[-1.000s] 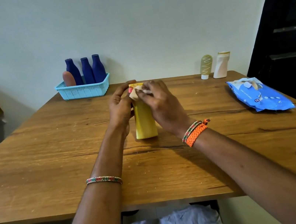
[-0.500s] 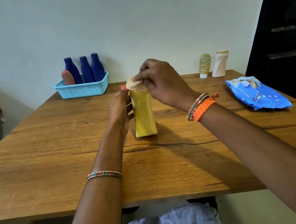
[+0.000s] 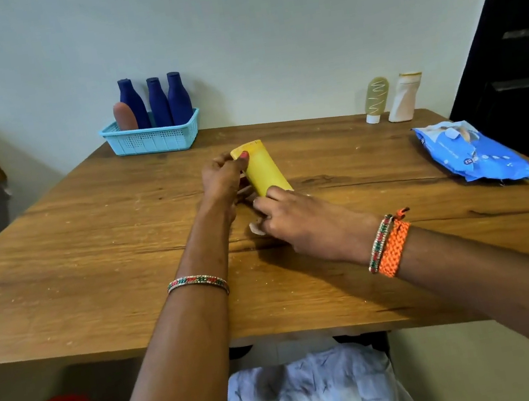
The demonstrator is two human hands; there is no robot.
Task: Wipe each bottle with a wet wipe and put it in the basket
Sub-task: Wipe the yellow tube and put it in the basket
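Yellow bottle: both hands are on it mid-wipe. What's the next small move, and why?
Probably draw the right hand and its wet wipe up along the yellow bottle toward the top. The left hand grips the tilted bottle near its upper end, and the wipe sits at the bottom end, so most of the side above it looks unwiped before it goes to the basket.

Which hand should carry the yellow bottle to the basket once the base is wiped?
Probably the left. The left hand already grips the tilted yellow bottle near its top and is on the side of the blue basket. The right hand is at the bottle's base, holding the wipe.
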